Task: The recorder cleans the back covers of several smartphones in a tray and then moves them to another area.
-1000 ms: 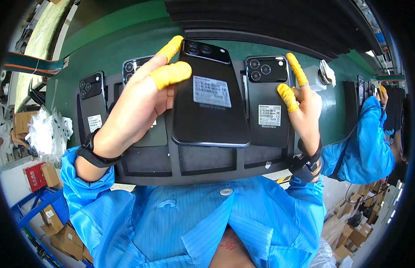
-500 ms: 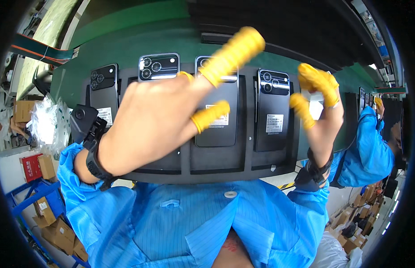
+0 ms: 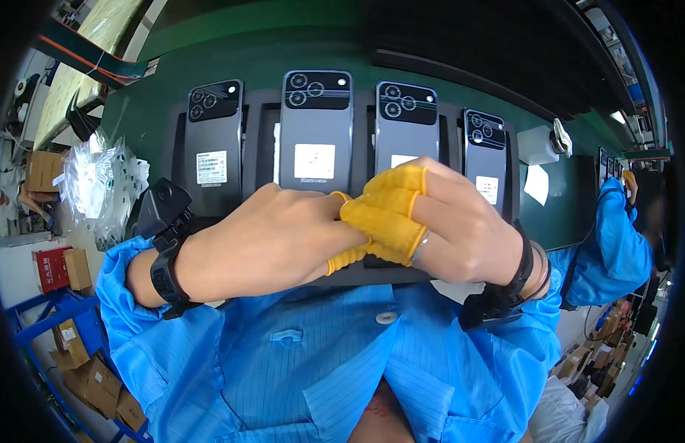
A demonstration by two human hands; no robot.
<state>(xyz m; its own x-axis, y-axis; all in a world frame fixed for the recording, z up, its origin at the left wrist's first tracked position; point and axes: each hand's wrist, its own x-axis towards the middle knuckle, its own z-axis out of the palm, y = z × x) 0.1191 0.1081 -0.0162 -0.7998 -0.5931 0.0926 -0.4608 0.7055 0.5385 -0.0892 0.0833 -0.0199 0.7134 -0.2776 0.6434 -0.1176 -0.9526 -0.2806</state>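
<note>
My left hand [image 3: 283, 232] and my right hand [image 3: 464, 225] meet in front of my chest, above the near edge of a black tray [image 3: 265, 125]. Yellow finger cots cover several fingertips on both. The fingers are closed and pressed together; whatever lies between them, if anything, is hidden. Beyond them, a row of dark grey phones lies back side up: a far left phone [image 3: 213, 140], a second phone [image 3: 317, 125], a third phone [image 3: 407, 133] partly covered by my right hand, and a right phone [image 3: 484, 155]. Each carries a white label.
Clear plastic bags [image 3: 99, 184] lie at the left edge of the green table [image 3: 150, 111]. On the right are a white container [image 3: 538, 144] and a white paper slip [image 3: 536, 184]. Another person in a blue sleeve [image 3: 612, 251] sits farther right. Cardboard boxes [image 3: 95, 384] stand lower left.
My hands were apart with fingers spread; now they have come together and closed at the tray's near side. The phones appear farther right in the view.
</note>
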